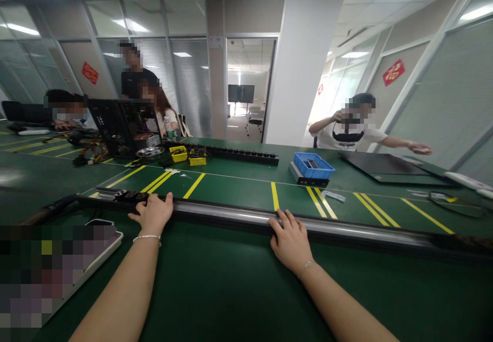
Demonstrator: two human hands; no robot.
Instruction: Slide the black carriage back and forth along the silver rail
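Note:
A long black rail with a shiny metal surface (223, 213) lies across the green table, running from the left side to the right edge. My left hand (154, 212) rests on its left part with the fingers spread, beside a dark mechanism (133, 196) at that end. Farther right, my right hand (291, 240) lies over the near edge of the rail, its fingers stretched onto the metal and slightly apart. Neither hand is wrapped round the rail. The rail's far right end is dark and blurred.
Beyond the rail stand a black computer case (123, 126), yellow bins (197, 160), a slotted black strip (246, 155) and a blue tray (314, 166). A dark panel (385, 167) lies near a seated person (352, 131). A pale-rimmed tray (90, 269) sits front left.

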